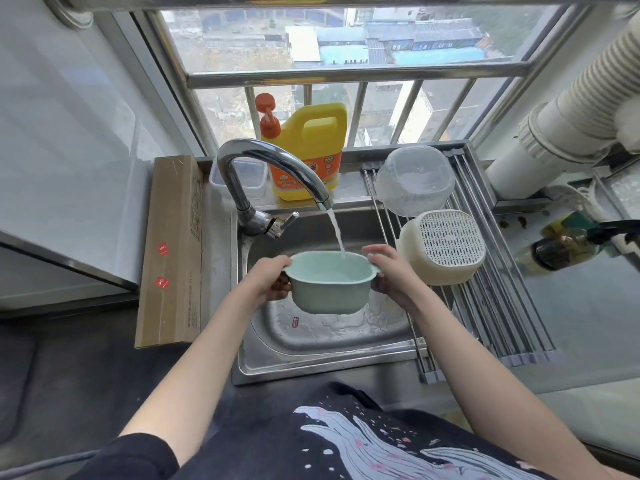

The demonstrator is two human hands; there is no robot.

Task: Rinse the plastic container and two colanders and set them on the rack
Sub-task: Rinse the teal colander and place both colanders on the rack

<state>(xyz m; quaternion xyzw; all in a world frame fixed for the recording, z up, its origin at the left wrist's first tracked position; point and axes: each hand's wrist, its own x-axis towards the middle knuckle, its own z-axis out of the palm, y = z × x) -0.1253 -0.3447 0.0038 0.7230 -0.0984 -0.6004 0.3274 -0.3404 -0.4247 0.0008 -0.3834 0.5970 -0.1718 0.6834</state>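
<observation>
Both hands are holding a pale green colander (329,282) over the steel sink (311,344), the left hand (268,280) curled under its left rim handle and the right hand (389,271) cupping the right side with fingers wrapped around the rim. Water from the faucet (273,174) is falling into the bowl near its far right edge. The likely trouble is splash: the stream is striking close to the rim, so a small tilt could be sending water over the right hand or onto the counter. Wet plastic may also be slipping in the grip. On the roll-up rack (485,306), a clear plastic container (415,180) and a cream colander (443,251) are already sitting upside down, filling its far half. Open bars remain nearer the person, just right of the sink, though the cream colander is sitting near the right hand's path.
</observation>
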